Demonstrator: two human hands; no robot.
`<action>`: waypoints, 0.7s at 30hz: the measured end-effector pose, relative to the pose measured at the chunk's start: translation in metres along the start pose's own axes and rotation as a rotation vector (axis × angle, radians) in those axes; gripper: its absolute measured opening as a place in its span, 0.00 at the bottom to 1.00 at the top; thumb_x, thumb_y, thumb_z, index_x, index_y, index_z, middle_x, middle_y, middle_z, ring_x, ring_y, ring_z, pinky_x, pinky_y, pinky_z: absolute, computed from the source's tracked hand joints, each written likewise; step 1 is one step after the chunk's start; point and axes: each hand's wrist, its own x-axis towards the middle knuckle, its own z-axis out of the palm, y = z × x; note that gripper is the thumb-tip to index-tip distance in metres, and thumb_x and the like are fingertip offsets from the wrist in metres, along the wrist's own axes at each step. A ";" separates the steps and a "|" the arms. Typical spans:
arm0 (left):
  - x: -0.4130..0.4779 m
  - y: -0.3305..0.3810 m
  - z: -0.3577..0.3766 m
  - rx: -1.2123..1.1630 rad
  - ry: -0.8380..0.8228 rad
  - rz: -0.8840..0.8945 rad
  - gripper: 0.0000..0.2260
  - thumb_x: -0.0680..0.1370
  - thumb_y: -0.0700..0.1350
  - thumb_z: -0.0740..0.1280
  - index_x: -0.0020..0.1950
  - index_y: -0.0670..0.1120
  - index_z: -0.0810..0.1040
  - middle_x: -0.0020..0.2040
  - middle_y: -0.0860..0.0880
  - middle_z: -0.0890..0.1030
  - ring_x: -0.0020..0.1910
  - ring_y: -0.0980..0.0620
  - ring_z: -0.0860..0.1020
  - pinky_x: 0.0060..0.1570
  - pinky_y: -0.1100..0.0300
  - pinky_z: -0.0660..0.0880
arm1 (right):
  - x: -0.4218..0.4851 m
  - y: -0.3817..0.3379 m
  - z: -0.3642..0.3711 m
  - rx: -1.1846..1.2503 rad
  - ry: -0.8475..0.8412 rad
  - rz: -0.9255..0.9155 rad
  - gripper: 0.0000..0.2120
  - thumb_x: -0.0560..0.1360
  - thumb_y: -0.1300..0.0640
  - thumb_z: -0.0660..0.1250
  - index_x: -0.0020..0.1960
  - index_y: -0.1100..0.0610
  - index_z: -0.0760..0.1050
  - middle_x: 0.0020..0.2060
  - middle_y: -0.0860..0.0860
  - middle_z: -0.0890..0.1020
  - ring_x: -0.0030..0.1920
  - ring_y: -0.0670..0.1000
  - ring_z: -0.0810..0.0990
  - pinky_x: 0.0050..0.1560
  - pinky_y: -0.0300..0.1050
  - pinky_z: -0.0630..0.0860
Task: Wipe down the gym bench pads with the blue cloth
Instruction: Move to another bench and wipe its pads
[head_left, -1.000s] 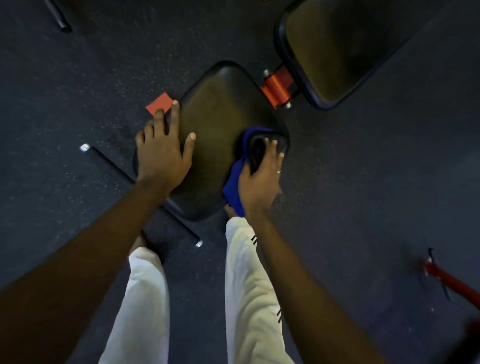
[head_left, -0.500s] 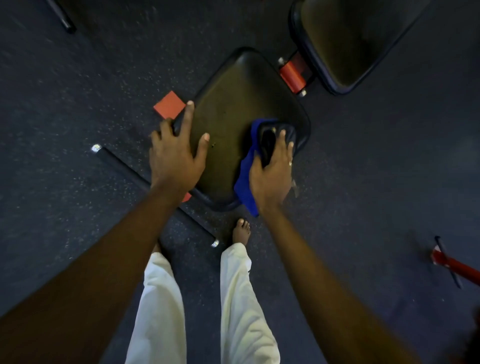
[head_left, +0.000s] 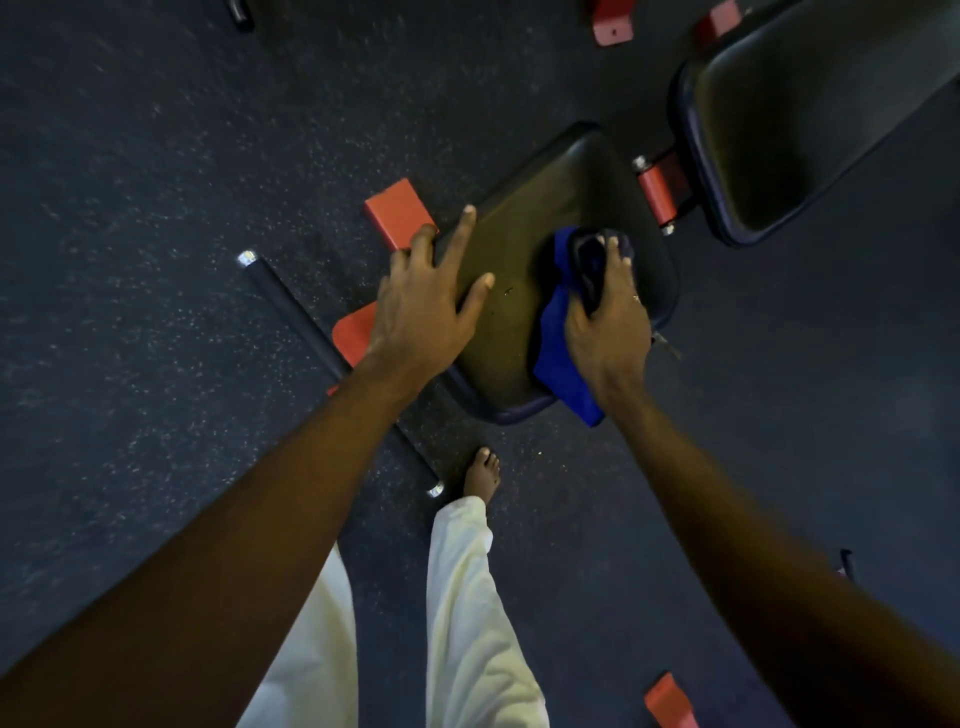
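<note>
The black seat pad (head_left: 540, 218) of the gym bench lies below me, with the longer back pad (head_left: 810, 114) beyond it at the upper right. My left hand (head_left: 426, 306) rests flat with spread fingers on the seat pad's left edge. My right hand (head_left: 608, 317) presses the blue cloth (head_left: 561, 358) onto the right side of the seat pad. The cloth bunches dark under my fingers and hangs over the pad's near edge.
A red hinge (head_left: 657, 189) joins the two pads. Red frame parts (head_left: 397, 218) and a black floor bar (head_left: 296, 317) sit under the seat's left side. My bare foot (head_left: 480, 475) and white trouser legs stand on the dark speckled floor. Another red piece (head_left: 670, 701) lies at the bottom right.
The view has drawn back from the bench, so the pads sit farther up and right. My right hand with the cloth has slid a little along the seat pad; my left hand stays planted.
</note>
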 end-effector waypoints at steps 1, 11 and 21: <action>0.000 -0.002 0.000 -0.001 0.001 0.002 0.32 0.84 0.62 0.56 0.84 0.55 0.49 0.77 0.37 0.64 0.66 0.35 0.70 0.60 0.39 0.74 | 0.008 0.003 -0.004 -0.012 -0.035 -0.021 0.34 0.76 0.50 0.61 0.81 0.50 0.59 0.79 0.52 0.65 0.76 0.60 0.68 0.72 0.60 0.70; -0.001 -0.009 -0.001 -0.074 -0.006 0.026 0.34 0.84 0.60 0.59 0.84 0.47 0.52 0.76 0.37 0.65 0.67 0.35 0.70 0.64 0.41 0.71 | 0.082 -0.062 0.002 -0.054 -0.049 0.001 0.34 0.75 0.48 0.62 0.80 0.53 0.62 0.76 0.53 0.70 0.75 0.58 0.70 0.72 0.58 0.71; -0.011 -0.032 -0.013 -0.076 -0.102 0.101 0.32 0.84 0.63 0.53 0.84 0.53 0.47 0.83 0.44 0.55 0.76 0.38 0.65 0.68 0.37 0.69 | 0.126 -0.077 0.007 0.013 -0.016 0.096 0.33 0.73 0.39 0.59 0.75 0.51 0.69 0.72 0.52 0.74 0.70 0.57 0.75 0.68 0.62 0.74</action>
